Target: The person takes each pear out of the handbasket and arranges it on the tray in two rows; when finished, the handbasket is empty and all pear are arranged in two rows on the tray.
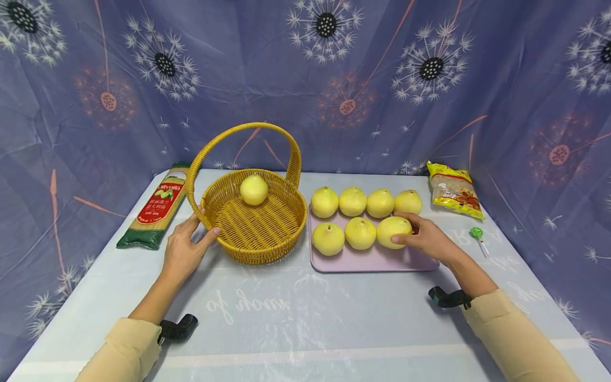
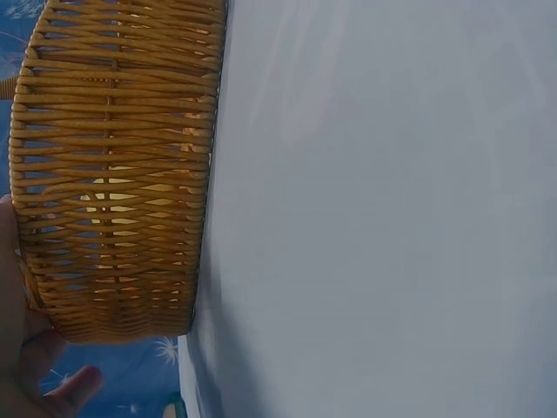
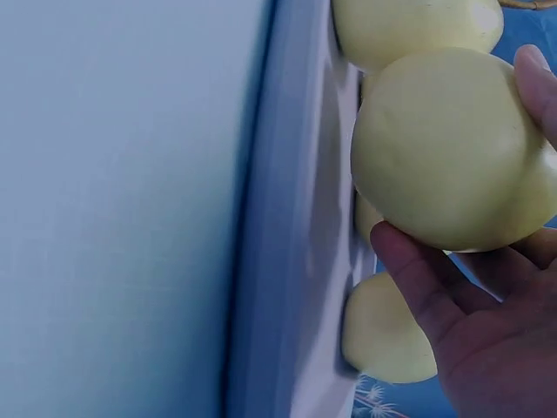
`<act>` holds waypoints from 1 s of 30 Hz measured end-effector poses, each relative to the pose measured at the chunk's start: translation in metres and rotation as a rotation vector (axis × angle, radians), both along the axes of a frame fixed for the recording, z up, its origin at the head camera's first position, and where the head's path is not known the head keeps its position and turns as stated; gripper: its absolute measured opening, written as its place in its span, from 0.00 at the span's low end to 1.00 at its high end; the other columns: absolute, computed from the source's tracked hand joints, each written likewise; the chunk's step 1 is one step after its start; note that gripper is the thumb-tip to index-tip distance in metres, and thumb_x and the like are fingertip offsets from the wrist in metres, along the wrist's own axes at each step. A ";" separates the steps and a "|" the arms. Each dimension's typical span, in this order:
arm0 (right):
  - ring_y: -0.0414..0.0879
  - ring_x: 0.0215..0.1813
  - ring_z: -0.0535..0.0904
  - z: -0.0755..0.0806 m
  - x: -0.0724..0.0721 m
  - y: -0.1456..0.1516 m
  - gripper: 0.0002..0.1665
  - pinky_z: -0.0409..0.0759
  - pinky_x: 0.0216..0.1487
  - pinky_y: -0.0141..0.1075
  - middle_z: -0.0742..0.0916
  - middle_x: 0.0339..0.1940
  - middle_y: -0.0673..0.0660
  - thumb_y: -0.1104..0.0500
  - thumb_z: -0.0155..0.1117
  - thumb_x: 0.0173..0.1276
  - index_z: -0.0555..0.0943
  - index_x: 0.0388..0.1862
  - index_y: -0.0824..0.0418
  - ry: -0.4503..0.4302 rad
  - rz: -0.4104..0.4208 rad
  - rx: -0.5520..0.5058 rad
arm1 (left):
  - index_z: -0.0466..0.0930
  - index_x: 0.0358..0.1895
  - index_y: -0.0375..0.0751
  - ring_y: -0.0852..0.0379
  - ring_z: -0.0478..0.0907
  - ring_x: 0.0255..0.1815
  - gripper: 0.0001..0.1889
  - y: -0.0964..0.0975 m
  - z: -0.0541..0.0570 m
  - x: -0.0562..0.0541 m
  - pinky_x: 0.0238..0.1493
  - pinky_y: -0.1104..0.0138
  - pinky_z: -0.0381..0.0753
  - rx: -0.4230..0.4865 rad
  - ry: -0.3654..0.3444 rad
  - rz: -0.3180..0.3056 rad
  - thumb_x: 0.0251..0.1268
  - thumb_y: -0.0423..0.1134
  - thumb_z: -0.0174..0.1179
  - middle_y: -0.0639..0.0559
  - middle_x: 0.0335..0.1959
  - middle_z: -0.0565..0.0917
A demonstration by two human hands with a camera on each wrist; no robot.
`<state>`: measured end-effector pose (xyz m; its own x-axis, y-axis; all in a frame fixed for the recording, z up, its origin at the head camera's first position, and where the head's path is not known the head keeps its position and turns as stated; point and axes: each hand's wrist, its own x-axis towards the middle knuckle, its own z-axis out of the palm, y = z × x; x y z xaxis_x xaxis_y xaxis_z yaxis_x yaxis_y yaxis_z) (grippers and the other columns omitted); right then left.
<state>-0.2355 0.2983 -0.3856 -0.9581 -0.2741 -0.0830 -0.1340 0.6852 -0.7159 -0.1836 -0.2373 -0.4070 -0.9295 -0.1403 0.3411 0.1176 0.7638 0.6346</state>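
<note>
A yellow wicker basket (image 1: 260, 254) with a tall hoop handle stands left of centre; one yellow pomelo (image 1: 254, 190) sits inside at the back. My left hand (image 1: 186, 246) grips the basket's left rim near the handle's foot, thumb in front and fingers round the outer side. In the left wrist view the woven wall (image 2: 117, 192) fills the left part. My right hand (image 1: 427, 239) holds a pomelo (image 1: 394, 232) at the right end of the front row, over a pink tray (image 1: 372, 263). The right wrist view shows thumb and fingers around the held pomelo (image 3: 448, 148), which is raised off the tray.
Several other pomelos (image 1: 352, 201) stand in two rows on the tray. A spaghetti packet (image 1: 159, 204) lies left of the basket. At the right are a yellow food bag (image 1: 454, 190) and a green lollipop (image 1: 476, 233). A patterned curtain (image 1: 267, 69) closes off the table's back and sides.
</note>
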 end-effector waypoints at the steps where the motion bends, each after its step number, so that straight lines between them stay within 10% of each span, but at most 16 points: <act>1: 0.55 0.61 0.70 -0.001 0.000 0.000 0.48 0.71 0.58 0.39 0.73 0.67 0.65 0.44 0.68 0.59 0.61 0.72 0.63 -0.005 -0.005 0.003 | 0.63 0.70 0.45 0.33 0.62 0.68 0.36 0.000 0.000 0.000 0.63 0.36 0.59 0.000 -0.002 -0.001 0.62 0.56 0.58 0.37 0.69 0.66; 30: 0.62 0.67 0.64 -0.009 0.001 -0.004 0.53 0.65 0.64 0.57 0.64 0.70 0.68 0.41 0.67 0.58 0.53 0.75 0.59 -0.053 -0.002 0.010 | 0.63 0.70 0.45 0.33 0.61 0.69 0.36 0.001 -0.001 0.001 0.64 0.37 0.58 0.011 0.006 0.016 0.61 0.56 0.59 0.37 0.69 0.67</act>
<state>-0.2349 0.2939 -0.3945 -0.9528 -0.2714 -0.1362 -0.0949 0.6923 -0.7153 -0.1823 -0.2362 -0.4083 -0.9250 -0.1592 0.3450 0.1090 0.7587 0.6422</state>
